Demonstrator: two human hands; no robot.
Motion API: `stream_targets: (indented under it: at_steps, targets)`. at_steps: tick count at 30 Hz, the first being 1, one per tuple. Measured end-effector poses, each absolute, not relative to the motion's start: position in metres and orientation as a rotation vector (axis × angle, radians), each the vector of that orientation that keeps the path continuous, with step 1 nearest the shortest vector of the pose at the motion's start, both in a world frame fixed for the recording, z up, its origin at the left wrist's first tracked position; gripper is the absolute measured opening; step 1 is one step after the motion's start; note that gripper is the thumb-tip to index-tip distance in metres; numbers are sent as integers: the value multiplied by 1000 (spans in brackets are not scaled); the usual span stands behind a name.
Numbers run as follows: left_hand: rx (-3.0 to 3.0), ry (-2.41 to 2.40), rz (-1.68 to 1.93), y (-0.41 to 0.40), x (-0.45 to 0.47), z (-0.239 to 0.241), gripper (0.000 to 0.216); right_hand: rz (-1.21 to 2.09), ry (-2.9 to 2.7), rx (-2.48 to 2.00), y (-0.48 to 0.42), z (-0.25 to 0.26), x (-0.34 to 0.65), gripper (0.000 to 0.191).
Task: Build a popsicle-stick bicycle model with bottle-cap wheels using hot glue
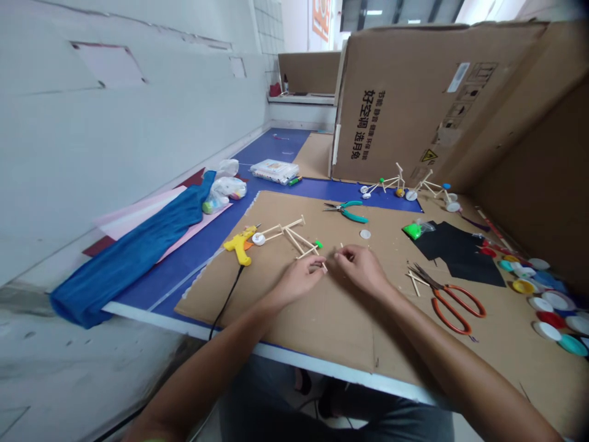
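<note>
My left hand is closed in a pinch on the near end of a wooden stick frame that lies on the cardboard sheet. The frame carries a white cap wheel at its far left and a green bit on its right. My right hand is closed beside it, pinching a short thin stick that points upward. The two hands sit a few centimetres apart over the sheet.
A yellow glue gun with a black cord lies left of the frame. Teal pliers, orange scissors, black paper, coloured bottle caps, two finished stick models, a blue cloth and a large cardboard box surround the work.
</note>
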State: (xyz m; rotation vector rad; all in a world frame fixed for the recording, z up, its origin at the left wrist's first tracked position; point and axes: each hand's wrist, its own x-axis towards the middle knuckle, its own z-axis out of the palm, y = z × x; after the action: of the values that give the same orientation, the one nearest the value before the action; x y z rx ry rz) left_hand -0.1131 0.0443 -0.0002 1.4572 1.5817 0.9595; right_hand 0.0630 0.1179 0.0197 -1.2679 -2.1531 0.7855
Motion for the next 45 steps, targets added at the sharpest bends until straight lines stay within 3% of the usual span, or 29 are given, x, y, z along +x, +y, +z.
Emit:
stream_targets:
  at_steps: [6, 10, 21, 45]
  targets:
    - [1456, 1542, 999, 49, -116, -16, 35, 1397, -1859, -1105, 173, 10, 27, 26]
    - [1502, 1581, 960, 46, -117, -14, 33, 1601, -1793, -1008, 183, 7, 4, 28]
    - [1525, 1720, 913, 39, -111, 4, 19, 1652, -1873, -976, 183, 1, 2, 22]
    - [1488, 1682, 885, 36, -114, -3, 14, 1665, -1797, -1002, 158, 1, 23, 17]
